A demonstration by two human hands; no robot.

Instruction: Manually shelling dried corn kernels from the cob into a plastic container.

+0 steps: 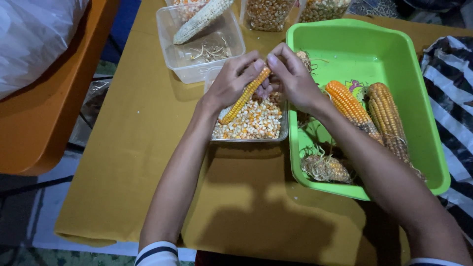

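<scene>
My left hand [232, 81] and my right hand [291, 78] both grip one slim yellow-orange corn cob [242, 98], held slanting over a clear plastic tub [283, 134] of loose kernels [253, 122]. The left hand wraps the cob's middle. At the cob's upper end, the right hand's fingers pinch it. The cob's lower tip points down-left above the kernels.
A green plastic basin [411, 93] at the right holds several dried corn cobs [349, 104]. A clear tub [178, 37] behind has a stripped white cob [199, 19] and husk bits. Two containers of kernels [268, 14] stand at the back. The table wears a mustard cloth [133, 148].
</scene>
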